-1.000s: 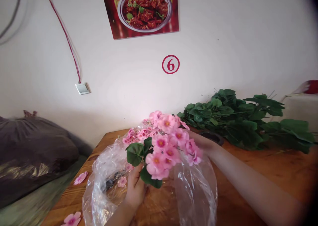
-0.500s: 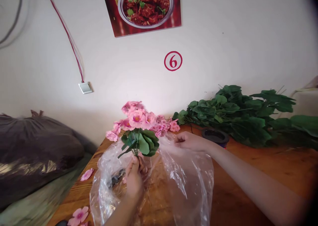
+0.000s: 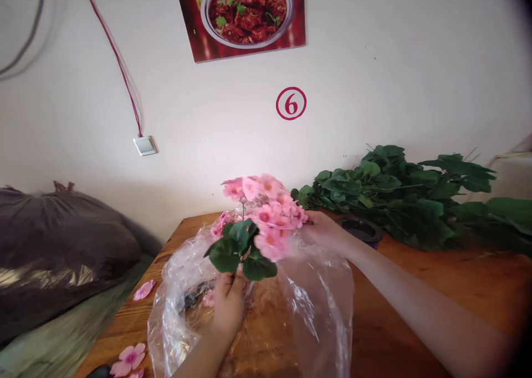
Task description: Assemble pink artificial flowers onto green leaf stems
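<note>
My left hand (image 3: 229,297) is closed around the stem of a bunch of artificial flowers (image 3: 266,220), with pink blooms above and round green leaves below. The bunch stands upright and tilts right at its top. My right hand (image 3: 322,231) is at the right side of the blooms, against the upper part of a clear plastic bag (image 3: 320,300). Its fingers look curled on the bag, though the flowers partly cover the fingertips. More pink flowers (image 3: 218,228) show behind the held bunch.
Loose pink blossoms (image 3: 144,290) lie at the left of the wooden table (image 3: 399,306). A dark round pot (image 3: 361,229) stands right of my right hand, before a pile of green leaf stems (image 3: 394,195). A full dark sack (image 3: 62,256) sits left of the table.
The flower bunch has tipped to the right, its blooms now close to my right hand. My left hand has shifted slightly right and down; the right hand stays nearly in place.
</note>
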{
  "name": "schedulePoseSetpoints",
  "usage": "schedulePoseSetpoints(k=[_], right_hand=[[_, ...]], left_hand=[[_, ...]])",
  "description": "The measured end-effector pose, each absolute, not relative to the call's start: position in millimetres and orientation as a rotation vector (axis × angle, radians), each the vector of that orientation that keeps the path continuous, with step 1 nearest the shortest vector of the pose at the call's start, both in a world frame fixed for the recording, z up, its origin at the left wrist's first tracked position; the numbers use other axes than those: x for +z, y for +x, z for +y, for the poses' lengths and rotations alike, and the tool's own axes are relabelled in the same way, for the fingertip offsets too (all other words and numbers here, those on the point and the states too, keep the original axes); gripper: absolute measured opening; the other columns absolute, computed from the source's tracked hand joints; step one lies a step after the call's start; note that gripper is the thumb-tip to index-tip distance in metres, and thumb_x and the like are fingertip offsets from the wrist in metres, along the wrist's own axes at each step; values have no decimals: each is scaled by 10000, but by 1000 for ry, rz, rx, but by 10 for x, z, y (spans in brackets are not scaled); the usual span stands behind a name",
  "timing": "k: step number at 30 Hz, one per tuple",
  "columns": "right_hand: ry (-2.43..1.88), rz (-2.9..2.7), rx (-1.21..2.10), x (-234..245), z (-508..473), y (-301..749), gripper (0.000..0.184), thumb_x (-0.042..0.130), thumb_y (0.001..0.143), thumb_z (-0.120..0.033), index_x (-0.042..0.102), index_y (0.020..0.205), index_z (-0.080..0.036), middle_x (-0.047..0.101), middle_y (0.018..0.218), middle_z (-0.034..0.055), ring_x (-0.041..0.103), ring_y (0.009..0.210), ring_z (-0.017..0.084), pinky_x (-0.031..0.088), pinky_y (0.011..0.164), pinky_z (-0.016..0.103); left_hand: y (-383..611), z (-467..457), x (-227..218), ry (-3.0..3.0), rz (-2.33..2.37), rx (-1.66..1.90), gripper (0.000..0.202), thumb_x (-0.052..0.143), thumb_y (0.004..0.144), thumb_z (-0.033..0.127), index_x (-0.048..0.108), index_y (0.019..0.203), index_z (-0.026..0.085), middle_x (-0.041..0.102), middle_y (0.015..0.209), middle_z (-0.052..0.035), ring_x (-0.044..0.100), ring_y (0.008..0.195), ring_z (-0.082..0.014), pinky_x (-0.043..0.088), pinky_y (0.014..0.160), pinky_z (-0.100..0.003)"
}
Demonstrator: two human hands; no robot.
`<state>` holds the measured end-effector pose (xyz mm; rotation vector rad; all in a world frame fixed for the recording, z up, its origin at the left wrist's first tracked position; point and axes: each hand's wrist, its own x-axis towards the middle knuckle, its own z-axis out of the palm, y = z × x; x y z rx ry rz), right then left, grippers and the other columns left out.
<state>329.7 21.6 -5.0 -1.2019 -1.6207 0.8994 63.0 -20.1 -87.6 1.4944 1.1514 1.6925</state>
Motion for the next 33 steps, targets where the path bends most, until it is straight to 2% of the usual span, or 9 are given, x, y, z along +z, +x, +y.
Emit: schedulePoseSetpoints(k=[2,5,10,15,20,26,30,33], right_hand=[[-1131,-1397,875,21,216,3346,174,614,728,-258,675,877,-192,669,765,36,564,598,161,414,543,270],[-1072,-1136,689,119,217,3436,158,625,731,-273,669,867,-205,602,672,-3,530,573,151,409,532,269],[-824,-989,477,230,108,3421,73,667,737,-229,652,805,-208,580,680,-24,510,608,122,405,577,252],[-673,-1116,456,226,-131,3212,29,643,815,-232,635,839,-217,559,664,-25,501,600,125,398,567,254],[-662,-1299,428,128,-323,3047,79,608,889,-292,634,925,-227,571,709,-12,487,589,126,390,537,256],[-740,-1568,293,32,-421,2914,124,602,876,-305,647,952,-218,644,811,39,566,696,171,429,604,291],[-848,-1541,303,11,-412,2841,127,586,880,-309,646,942,-215,620,752,27,539,655,162,410,573,286],[-846,-1568,344,6,-423,2819,103,592,887,-308,643,870,-221,579,676,2,502,589,142,367,514,269]], left_hand=[[628,-222,-843,1617,1171,1677,193,666,778,356,727,789,173,735,845,-67,647,871,-252,502,838,-357],[641,-258,-803,1680,1161,1685,181,654,769,314,744,864,189,746,884,-66,665,868,-264,523,836,-380],[671,-294,-794,1571,1123,1621,270,635,745,234,729,994,187,743,992,-71,673,798,-226,542,707,-326],[708,-317,-804,1545,1079,1609,267,650,745,222,719,999,174,737,946,-61,645,737,-190,519,659,-285],[743,-314,-864,1498,1075,1636,235,664,765,251,690,989,181,719,871,-37,646,769,-194,513,698,-286],[769,-339,-772,1483,1234,1706,216,685,776,368,701,801,154,730,826,-77,663,870,-258,512,810,-344],[774,-347,-767,1459,1208,1713,242,706,778,391,713,873,169,744,916,-85,658,986,-275,493,909,-364],[775,-324,-865,1352,1163,1705,296,709,785,427,710,928,169,743,925,-85,675,907,-241,511,869,-349]])
